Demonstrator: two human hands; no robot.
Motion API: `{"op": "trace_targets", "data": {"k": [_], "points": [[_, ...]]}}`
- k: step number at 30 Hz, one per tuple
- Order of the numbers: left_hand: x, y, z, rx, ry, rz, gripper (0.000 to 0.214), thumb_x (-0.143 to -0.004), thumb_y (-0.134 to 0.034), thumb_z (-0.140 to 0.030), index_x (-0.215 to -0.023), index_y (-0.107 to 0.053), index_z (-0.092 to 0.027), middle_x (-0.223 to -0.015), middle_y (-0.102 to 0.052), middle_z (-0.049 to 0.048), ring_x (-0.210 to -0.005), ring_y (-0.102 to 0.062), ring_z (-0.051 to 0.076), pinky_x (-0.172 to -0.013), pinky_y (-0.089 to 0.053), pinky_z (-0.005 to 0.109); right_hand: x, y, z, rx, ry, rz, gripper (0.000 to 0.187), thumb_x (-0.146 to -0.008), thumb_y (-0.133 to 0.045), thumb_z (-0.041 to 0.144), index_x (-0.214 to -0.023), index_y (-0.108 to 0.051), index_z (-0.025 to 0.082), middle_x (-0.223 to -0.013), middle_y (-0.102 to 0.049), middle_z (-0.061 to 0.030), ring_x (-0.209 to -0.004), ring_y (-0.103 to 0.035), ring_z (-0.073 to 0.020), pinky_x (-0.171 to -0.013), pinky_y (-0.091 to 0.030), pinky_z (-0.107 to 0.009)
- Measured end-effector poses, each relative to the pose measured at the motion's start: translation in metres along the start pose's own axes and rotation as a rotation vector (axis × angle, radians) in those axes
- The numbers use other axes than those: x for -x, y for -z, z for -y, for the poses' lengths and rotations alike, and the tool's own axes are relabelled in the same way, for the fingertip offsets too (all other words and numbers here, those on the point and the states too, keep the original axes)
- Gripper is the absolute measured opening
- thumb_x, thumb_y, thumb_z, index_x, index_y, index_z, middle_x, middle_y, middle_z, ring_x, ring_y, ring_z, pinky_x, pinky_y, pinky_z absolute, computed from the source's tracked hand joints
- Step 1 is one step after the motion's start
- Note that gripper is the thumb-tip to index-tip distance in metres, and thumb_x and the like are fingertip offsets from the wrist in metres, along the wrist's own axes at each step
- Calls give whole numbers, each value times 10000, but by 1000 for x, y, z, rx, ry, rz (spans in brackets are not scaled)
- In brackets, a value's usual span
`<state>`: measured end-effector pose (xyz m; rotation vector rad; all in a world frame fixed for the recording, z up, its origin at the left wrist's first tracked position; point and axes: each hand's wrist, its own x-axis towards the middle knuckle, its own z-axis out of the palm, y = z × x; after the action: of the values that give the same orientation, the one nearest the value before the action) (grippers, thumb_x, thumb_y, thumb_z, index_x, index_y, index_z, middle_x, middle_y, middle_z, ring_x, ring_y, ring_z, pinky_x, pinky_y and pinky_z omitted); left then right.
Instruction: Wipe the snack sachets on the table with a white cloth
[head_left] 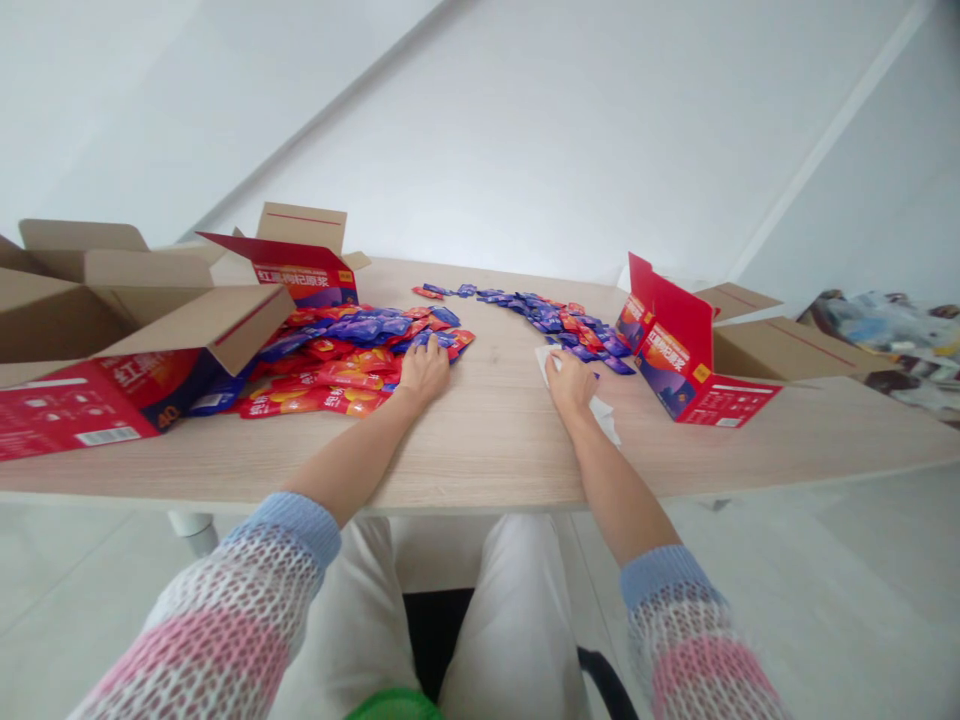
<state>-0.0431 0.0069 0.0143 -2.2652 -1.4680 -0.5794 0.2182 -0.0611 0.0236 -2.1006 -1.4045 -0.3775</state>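
Note:
My left hand [425,372] rests at the right end of a broad pile of red and purple sachets [352,372]. Its fingers are curled down on a sachet there, with the fingertips partly hidden. My right hand [570,382] is closed on a crumpled white tissue [604,420], which shows on both sides of it against the tabletop. Just beyond that hand, a looser band of purple and red sachets [577,330] curves away toward the back of the table.
At the left stands a large open red carton [71,405], with another open carton [304,272] behind the pile. A third open red carton [675,365] is at the right. The wooden table's [480,455] front edge runs before my knees. Clutter [896,330] lies beyond the right end.

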Motion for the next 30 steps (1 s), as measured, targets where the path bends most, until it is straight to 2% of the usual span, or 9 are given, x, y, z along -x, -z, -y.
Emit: {"op": "trace_targets", "data": {"k": [4, 8, 12, 15, 18, 21, 25, 27, 30], "points": [[4, 6, -7, 28, -181, -5, 318, -854, -397, -140, -1027, -658, -80, -1213, -550, 208, -1046, -540, 306, -896, -356, 412, -7, 4, -14, -15, 33, -114, 412, -952, -304, 372, -1235, -574, 241, -1156, -618, -98, -1040, -553, -229, -855, -384, -307], [7, 8, -13, 62, -279, 16, 294, -851, -407, -138, -953, -678, -83, -1043, -617, 193, -968, -569, 291, -839, -383, 398, -17, 0, -35, -4, -39, -195, 463, -964, -236, 385, -1291, -517, 217, -1176, -573, -131, -1078, -512, -249, -881, -368, -333], [9, 9, -13, 61, -209, 49, 284, -845, -422, -174, -926, -678, -81, -919, -642, 177, -893, -606, 286, -778, -404, 380, -24, -15, -50, 56, -212, -143, 511, -935, -317, 396, -1347, -437, 117, -1204, -518, -193, -1119, -469, -290, -895, -373, -377], [10, 10, -10, 77, -134, 53, 299, -853, -411, -218, -923, -675, -95, -930, -654, 165, -853, -622, 288, -723, -413, 366, -27, -27, -52, 138, -234, -34, 604, -848, -479, 470, -1268, -509, 37, -1223, -494, -232, -1152, -438, -323, -904, -384, -404], [10, 10, -8, 117, -148, 74, 297, -849, -415, -231, -898, -681, -107, -941, -661, 161, -862, -625, 285, -719, -414, 354, -28, -31, -49, 193, -165, 124, 637, -801, -509, 551, -1153, -606, 29, -1208, -513, -246, -1171, -424, -350, -912, -386, -440], [9, 10, -10, 159, -137, 91, 285, -835, -428, -224, -882, -687, -112, -944, -668, 158, -875, -626, 273, -736, -415, 344, -28, -26, -42, 165, -60, 270, 599, -794, -515, 572, -1114, -650, 84, -1169, -567, -213, -1125, -481, -328, -892, -404, -410], [11, 10, -18, 230, -14, 89, 284, -824, -437, -236, -878, -697, -134, -920, -682, 136, -871, -629, 270, -748, -426, 351, -17, -18, -19, -31, 340, 454, 455, -799, -563, 534, -1069, -690, 191, -1073, -644, -113, -1018, -563, -231, -868, -405, -297], [13, 9, -26, 255, 44, 106, 298, -822, -443, -262, -930, -701, -157, -937, -686, 123, -889, -629, 273, -766, -436, 359, -7, -17, -4, -174, 489, 472, 411, -809, -579, 510, -1084, -685, 224, -1070, -654, -77, -999, -574, -201, -865, -399, -269], [17, 6, -36, 263, 39, 186, 333, -821, -451, -307, -1021, -692, -194, -1017, -683, 98, -973, -614, 266, -835, -444, 363, 6, -19, 16, -373, 535, 392, 327, -837, -568, 474, -1029, -696, 243, -1041, -667, -48, -942, -590, -183, -812, -413, -266]]}}
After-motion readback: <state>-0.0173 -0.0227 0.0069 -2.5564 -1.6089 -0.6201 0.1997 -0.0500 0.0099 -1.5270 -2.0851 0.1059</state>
